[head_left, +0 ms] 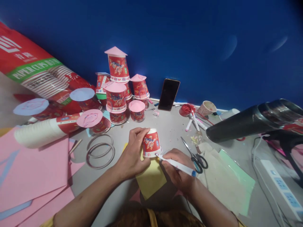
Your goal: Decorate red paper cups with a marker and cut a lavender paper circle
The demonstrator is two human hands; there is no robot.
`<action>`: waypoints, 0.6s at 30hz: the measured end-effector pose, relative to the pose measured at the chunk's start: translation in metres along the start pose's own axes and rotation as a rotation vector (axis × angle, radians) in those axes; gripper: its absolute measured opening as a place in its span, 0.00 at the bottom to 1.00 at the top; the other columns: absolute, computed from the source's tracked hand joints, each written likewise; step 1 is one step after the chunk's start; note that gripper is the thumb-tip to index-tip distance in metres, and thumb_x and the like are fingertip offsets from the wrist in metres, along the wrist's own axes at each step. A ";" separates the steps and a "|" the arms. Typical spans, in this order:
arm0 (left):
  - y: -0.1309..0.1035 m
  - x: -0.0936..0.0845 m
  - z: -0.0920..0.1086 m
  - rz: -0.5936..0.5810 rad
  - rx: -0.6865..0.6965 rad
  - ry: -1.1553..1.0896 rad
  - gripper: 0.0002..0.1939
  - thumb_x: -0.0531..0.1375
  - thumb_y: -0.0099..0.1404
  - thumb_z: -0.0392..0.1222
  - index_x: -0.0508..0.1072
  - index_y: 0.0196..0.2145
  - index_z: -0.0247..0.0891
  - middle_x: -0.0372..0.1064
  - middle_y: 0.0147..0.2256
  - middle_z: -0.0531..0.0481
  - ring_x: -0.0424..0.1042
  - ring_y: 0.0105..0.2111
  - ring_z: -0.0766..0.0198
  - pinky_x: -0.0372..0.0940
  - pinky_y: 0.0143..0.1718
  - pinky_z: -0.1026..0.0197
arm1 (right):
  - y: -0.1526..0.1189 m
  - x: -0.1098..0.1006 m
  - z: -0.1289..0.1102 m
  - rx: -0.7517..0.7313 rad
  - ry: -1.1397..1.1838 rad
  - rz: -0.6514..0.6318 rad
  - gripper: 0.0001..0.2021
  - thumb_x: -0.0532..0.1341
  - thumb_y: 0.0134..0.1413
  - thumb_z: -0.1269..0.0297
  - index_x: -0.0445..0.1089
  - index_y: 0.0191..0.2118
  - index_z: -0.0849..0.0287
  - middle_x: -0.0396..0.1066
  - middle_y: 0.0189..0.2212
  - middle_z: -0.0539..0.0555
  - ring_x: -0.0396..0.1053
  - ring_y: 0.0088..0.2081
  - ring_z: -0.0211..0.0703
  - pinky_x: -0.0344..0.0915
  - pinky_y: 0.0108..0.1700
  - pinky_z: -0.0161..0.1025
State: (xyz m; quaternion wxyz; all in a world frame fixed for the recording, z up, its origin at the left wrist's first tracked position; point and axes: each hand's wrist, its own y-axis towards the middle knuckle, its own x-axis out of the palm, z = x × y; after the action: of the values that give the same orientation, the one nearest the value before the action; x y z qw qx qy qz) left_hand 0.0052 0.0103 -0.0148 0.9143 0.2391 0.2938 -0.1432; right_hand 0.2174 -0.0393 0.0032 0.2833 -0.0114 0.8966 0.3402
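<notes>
The left hand [134,151] is curled part-way closed around the left side of the cup [151,143], fingers bent over toward its narrow end and thumb low by the rim; the right hand [178,170] is closed on a white pen [180,165] in a writing grip. The cup sits between the two hands, wide end toward the wearer, above a yellow sheet [151,183]; whether it rests on the sheet cannot be told. The pen's tip is at the white band [149,154] by the rim, where small pinkish marks show. For sound work, the left hand should in my judgement steady the cup without denting its wall and turn it a little at a time, so that fresh band faces the pen; light, even pressure should suit the curved paper, and fingers are best kept off wet ink. Pose: both forearms reach in from the near edge and converge at the cup; the right hand lies low, the pen slanting with its blue end toward the wearer's right. Further out, scissors [195,156] lie just beside the right hand, hoops [100,154] lie left of the left hand, and decorated cups [116,97] and a phone [169,94] stand beyond.
</notes>
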 end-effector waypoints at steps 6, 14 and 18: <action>0.000 -0.001 0.000 0.006 0.025 0.011 0.48 0.60 0.52 0.27 0.52 0.69 0.43 0.52 0.59 0.39 0.60 0.63 0.43 0.68 0.63 0.38 | 0.000 0.002 0.002 -0.008 -0.023 0.004 0.05 0.60 0.71 0.67 0.74 0.41 0.57 0.79 0.29 0.54 0.77 0.30 0.44 0.72 0.33 0.38; 0.000 0.000 -0.001 0.001 0.024 -0.001 0.48 0.61 0.52 0.27 0.52 0.69 0.43 0.51 0.59 0.39 0.60 0.63 0.43 0.68 0.63 0.38 | 0.000 0.000 -0.001 -0.001 0.007 0.044 0.04 0.60 0.70 0.69 0.73 0.42 0.56 0.79 0.29 0.54 0.77 0.30 0.44 0.73 0.33 0.38; 0.001 0.000 -0.001 0.003 0.027 -0.001 0.48 0.61 0.52 0.27 0.53 0.69 0.44 0.51 0.59 0.39 0.60 0.63 0.42 0.68 0.63 0.37 | 0.000 0.000 0.000 0.009 0.001 0.041 0.04 0.61 0.69 0.69 0.74 0.42 0.57 0.79 0.30 0.54 0.77 0.30 0.44 0.73 0.33 0.38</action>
State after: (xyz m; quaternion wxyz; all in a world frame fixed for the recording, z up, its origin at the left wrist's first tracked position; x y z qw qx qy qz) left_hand 0.0049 0.0114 -0.0157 0.9114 0.2516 0.2910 -0.1461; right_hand 0.2172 -0.0395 0.0030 0.2759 0.0083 0.8982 0.3421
